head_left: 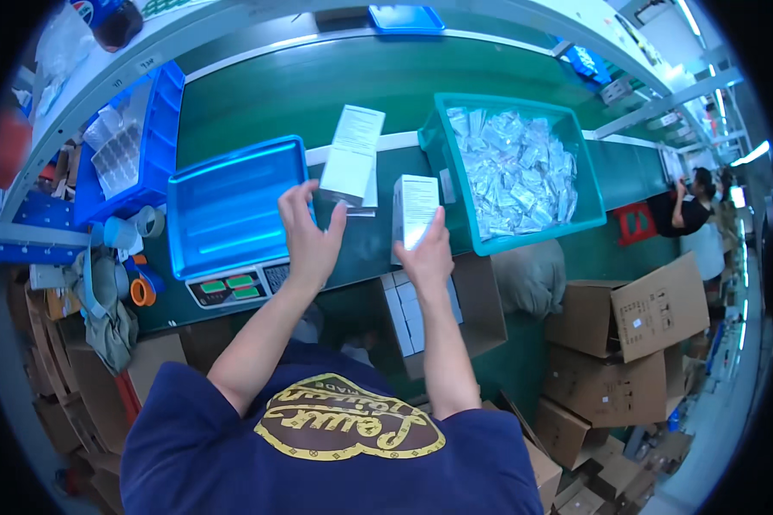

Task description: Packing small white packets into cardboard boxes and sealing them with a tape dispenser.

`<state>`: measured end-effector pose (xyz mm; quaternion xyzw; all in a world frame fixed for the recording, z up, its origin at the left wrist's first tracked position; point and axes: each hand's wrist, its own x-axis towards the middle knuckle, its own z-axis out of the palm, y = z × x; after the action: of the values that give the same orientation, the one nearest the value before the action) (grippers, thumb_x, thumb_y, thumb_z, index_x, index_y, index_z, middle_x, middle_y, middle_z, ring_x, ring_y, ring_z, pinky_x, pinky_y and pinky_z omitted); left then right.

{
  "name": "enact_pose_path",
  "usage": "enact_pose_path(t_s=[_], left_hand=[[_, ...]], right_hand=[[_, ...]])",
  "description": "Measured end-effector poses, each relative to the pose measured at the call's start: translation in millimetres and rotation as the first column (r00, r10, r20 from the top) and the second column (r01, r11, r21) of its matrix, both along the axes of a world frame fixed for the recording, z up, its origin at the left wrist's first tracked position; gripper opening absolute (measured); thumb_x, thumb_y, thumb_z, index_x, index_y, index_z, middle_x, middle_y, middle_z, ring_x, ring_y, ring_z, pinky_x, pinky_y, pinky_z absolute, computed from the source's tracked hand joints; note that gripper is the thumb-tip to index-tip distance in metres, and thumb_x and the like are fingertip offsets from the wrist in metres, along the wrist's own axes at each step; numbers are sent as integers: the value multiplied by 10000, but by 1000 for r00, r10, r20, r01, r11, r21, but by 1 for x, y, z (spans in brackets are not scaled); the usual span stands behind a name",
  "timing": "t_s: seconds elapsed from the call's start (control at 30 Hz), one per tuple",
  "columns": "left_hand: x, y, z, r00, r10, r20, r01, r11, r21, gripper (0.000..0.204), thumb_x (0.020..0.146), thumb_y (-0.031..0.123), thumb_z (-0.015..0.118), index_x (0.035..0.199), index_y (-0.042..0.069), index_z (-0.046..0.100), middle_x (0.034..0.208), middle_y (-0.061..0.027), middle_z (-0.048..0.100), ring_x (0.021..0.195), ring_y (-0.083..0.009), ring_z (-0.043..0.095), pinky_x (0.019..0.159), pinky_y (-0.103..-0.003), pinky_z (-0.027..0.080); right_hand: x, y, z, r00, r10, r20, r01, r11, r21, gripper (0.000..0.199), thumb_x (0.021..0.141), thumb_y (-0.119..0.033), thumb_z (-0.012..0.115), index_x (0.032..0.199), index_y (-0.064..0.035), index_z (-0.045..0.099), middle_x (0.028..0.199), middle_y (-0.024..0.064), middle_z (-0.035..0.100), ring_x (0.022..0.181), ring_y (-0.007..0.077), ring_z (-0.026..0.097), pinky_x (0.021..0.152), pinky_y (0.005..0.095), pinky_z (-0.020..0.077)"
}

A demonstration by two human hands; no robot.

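My right hand [428, 257] grips the near end of a small white box [416, 202] with fine print on its top face. To its left, a white printed block [353, 150] rests on the bench; whether it is a box or a stack of leaflets I cannot tell. Flat white sheets [370, 194] show beside and under it. My left hand [315, 245] is at the block's near left corner, thumb and fingers spread, holding nothing that I can see. A blue tray [240, 206] on a weighing scale [229, 287] lies left of this hand.
A teal bin [589, 184] of clear plastic packets stands right of my right hand. Below the bench edge, an open carton [481, 313] holds several white boxes. A blue crate [165, 129] and orange tape roll [143, 293] are at left. Cartons [605, 386] pile at right; another person [689, 210] works beyond.
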<state>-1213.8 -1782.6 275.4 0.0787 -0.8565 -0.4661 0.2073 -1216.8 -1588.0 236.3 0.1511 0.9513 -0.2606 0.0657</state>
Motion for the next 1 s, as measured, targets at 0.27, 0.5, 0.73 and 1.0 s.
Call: enact_pose_path(t_s=[0.27, 0.5, 0.73, 1.0], left_hand=[[53, -121, 32, 750, -661, -16, 385, 417, 824, 755, 937, 250, 622, 1518, 65, 177, 1420, -193, 410, 1356, -285, 383, 1092, -400, 340], [40, -269, -14, 975, -150, 165, 32, 825, 564, 560, 997, 229, 511, 1472, 48, 278, 1312, -133, 517, 1174, -205, 542, 981, -331, 447], [33, -339, -60, 896, 46, 442, 22, 989, -147, 563, 1001, 399, 495, 1379, -12, 421, 1279, -192, 450, 1263, -326, 410, 1092, -393, 306], [27, -341, -54, 847, 222, 483, -47, 936, -348, 485, 923, 384, 626, 1216, 1, 583, 1234, -183, 546, 1179, -345, 468, 1028, -429, 355]], right_hand=[[91, -108, 107, 900, 176, -400, -245, 961, -128, 1011, 685, -299, 813, 1447, 73, 261, 1340, 298, 486, 1204, 407, 542, 1017, 431, 437], [-32, -180, 75, 754, 306, -582, -146, 941, 306, 1069, 714, -482, 793, 1486, 4, 236, 1431, 353, 323, 1313, 446, 386, 1085, 555, 309], [-81, -169, 72, 875, 249, -415, -349, 918, -187, 999, 689, -211, 774, 1505, -39, 224, 1332, 278, 434, 1216, 417, 488, 1019, 437, 436], [-42, -306, 20, 712, 638, -294, -702, 666, -253, 969, 718, -349, 826, 1488, -85, 301, 1394, 223, 424, 1269, 397, 465, 1017, 461, 429]])
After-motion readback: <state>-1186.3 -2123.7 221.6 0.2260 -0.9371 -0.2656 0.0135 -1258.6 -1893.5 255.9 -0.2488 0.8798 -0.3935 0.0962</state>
